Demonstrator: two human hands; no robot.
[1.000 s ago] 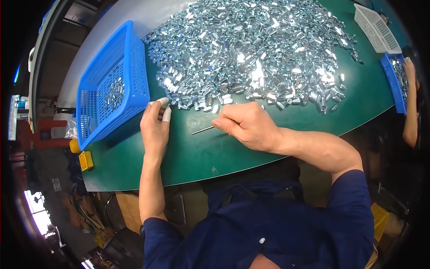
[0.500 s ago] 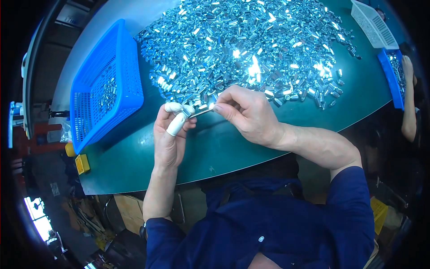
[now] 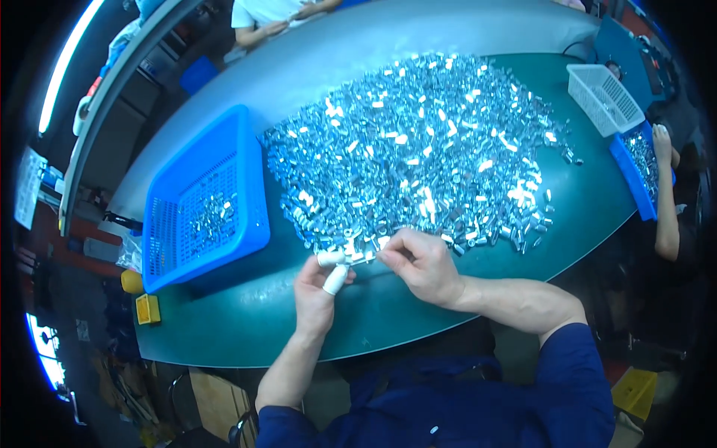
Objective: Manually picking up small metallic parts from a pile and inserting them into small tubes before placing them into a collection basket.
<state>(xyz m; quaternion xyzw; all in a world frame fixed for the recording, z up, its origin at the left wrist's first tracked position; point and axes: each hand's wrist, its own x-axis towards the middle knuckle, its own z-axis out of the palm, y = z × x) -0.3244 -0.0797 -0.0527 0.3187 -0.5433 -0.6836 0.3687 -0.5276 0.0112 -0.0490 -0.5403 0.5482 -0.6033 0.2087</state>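
Observation:
Close to the near edge of a heap of small shiny metal pieces point(image 3: 418, 157), my two hands meet over the green table point(image 3: 246, 313). White covers sit on the thumb and a finger of my left hand point(image 3: 314, 299); these fingers are pinched together on a small metal piece, mostly hidden by them. My right hand point(image 3: 427, 270) pinches a thin metal rod point(image 3: 364, 261) between thumb and fingers. The rod's far end reaches to the left hand's fingertips. Whether it is inside the piece or only against it, I cannot tell.
A blue perforated basket point(image 3: 258, 224) at the left holds some metal pieces. A small yellow box point(image 3: 148, 308) is at the table's left edge. At the right are a white basket point(image 3: 605, 101) and a blue tray point(image 3: 633, 175) of pieces, beside another person's arm point(image 3: 667, 201). Another person point(image 3: 272, 13) is beyond the table.
The view has tilted up, so the heap, baskets and hands appear lower and a person at the far side shows. Both hands keep their grip, and less of the rod is visible between them.

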